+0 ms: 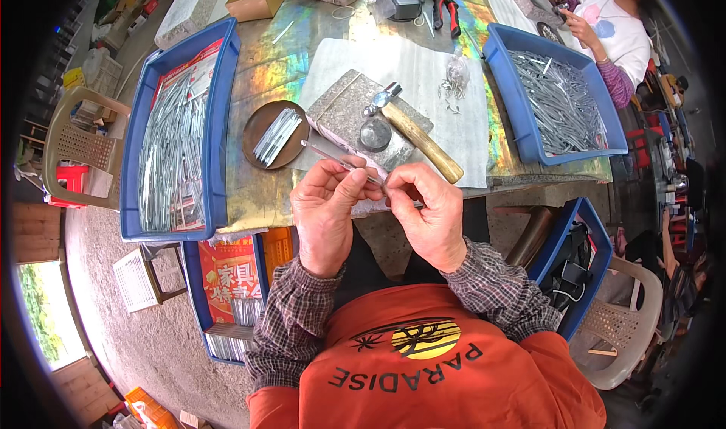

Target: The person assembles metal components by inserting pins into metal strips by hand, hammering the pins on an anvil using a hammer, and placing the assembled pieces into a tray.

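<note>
Beige chairs (94, 150) stand on grey floor (151, 331), a bright window (50, 308) leftward.

held strip (322, 153): glossy | stone block (342, 98): rough | hammer handle (421, 143): wood

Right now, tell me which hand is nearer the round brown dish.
Left: the left hand sits below and right of the dish in the picture; the right hand is farther off to the right.
</note>
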A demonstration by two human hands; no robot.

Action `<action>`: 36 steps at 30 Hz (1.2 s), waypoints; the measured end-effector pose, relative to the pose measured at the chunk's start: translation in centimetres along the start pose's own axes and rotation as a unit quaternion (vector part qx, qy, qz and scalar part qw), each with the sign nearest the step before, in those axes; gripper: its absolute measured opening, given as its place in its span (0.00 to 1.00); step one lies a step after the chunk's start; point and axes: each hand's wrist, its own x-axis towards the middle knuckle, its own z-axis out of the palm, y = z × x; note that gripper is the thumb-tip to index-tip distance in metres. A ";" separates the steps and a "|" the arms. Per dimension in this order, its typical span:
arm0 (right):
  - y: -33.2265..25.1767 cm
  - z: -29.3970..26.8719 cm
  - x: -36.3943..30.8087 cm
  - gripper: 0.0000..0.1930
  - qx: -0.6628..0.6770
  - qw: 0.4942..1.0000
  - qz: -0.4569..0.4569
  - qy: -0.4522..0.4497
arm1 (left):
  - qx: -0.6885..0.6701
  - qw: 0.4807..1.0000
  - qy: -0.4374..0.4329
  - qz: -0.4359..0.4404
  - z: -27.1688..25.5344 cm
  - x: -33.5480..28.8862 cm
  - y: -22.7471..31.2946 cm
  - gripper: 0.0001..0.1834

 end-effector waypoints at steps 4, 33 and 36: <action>0.1 0.3 -0.1 0.07 -0.012 1.000 -0.013 0.021 | 0.019 0.999 0.008 0.041 0.1 -0.1 -0.6 0.05; -0.1 -2.0 1.1 0.04 -0.111 0.992 -0.053 0.004 | 0.114 0.989 -0.008 0.097 -0.1 4.1 0.8 0.06; 0.1 -2.2 1.2 0.04 -0.115 0.992 -0.055 0.011 | 0.175 0.978 -0.005 0.117 0.1 5.1 0.5 0.04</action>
